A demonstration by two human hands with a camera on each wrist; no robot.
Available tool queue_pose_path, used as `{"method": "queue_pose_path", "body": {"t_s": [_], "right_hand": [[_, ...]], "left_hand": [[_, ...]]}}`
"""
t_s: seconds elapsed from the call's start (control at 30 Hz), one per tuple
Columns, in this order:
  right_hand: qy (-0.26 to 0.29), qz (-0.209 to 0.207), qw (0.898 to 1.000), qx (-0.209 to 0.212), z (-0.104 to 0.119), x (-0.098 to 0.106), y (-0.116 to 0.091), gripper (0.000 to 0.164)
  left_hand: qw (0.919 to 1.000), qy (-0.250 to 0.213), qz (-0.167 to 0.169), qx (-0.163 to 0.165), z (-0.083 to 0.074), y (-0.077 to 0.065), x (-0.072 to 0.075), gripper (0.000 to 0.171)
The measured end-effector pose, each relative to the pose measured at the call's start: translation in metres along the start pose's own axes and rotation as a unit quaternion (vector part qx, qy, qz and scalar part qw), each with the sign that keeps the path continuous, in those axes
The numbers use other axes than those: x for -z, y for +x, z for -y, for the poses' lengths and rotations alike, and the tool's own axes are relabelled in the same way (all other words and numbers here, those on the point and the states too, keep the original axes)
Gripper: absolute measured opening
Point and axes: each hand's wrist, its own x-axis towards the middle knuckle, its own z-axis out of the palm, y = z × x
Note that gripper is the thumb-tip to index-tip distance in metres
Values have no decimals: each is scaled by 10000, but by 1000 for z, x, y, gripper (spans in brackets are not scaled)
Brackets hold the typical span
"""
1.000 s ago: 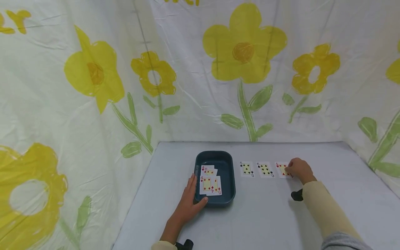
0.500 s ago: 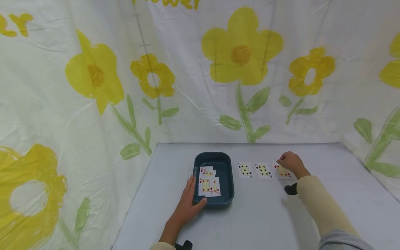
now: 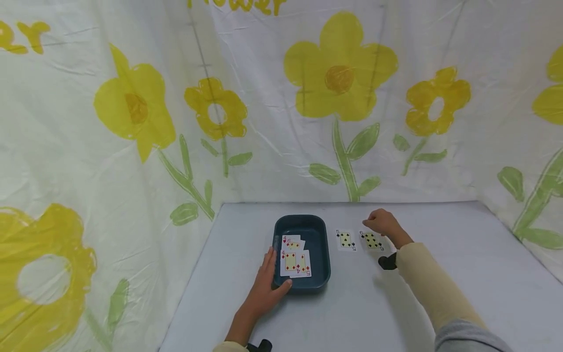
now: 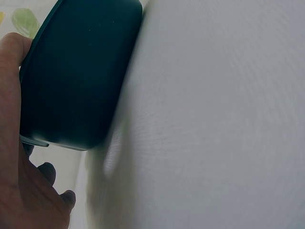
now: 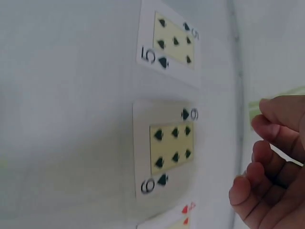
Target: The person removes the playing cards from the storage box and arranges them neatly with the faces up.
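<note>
A dark teal tray [image 3: 323, 264] stands on the table with several playing cards in it, among them a four of diamonds [image 3: 288, 266]. My left hand [image 3: 262, 292] rests against its left side, fingers straight along the wall and thumb at the near rim. To the tray's right lie a five of spades [image 3: 345, 240] and a six of spades [image 3: 371, 241]. My right hand [image 3: 388, 228] hovers over the six's far right side, fingers loosely curled, nothing visible between them. A red four card [image 5: 171, 220] lies beside the six in the right wrist view; my right arm hides it in the head view.
The white table [image 3: 343, 313] ends at the back against a hanging sheet [image 3: 272, 122] painted with yellow flowers. Black wrist devices sit under both wrists.
My right hand has come off the red four card and moved left to above the six of spades. The left hand and tray have stayed in place.
</note>
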Motion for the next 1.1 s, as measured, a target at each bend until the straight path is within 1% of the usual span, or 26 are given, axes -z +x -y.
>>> {"method": "queue_pose_path", "body": {"t_s": [0.17,0.4,0.53,0.7,0.8,1.03,1.1], "right_hand": [[15,-82,9997,249,20,-10,5,30],[14,-279,9960,852,50,-24,17,38],[-74,-350,9936,1070,72,-31,23,36],[32,-381,9918,1219,100,-38,24,36],[159,-339,9921,1201,114,-42,24,37],[183,-293,9890,1439,135,-58,31,39],[181,-271,9897,1393,141,-62,32,37]], "left_hand": [[10000,-27,-5,0,-1,0,1,91],[10000,-47,48,-7,-3,0,4,91],[10000,-47,39,-29,-3,-1,4,92],[10000,-52,-4,-64,-4,-1,4,93],[10000,-43,10,-36,-3,-1,4,92],[10000,-55,13,-34,0,-1,2,91],[10000,-62,28,-28,1,0,1,91]]}}
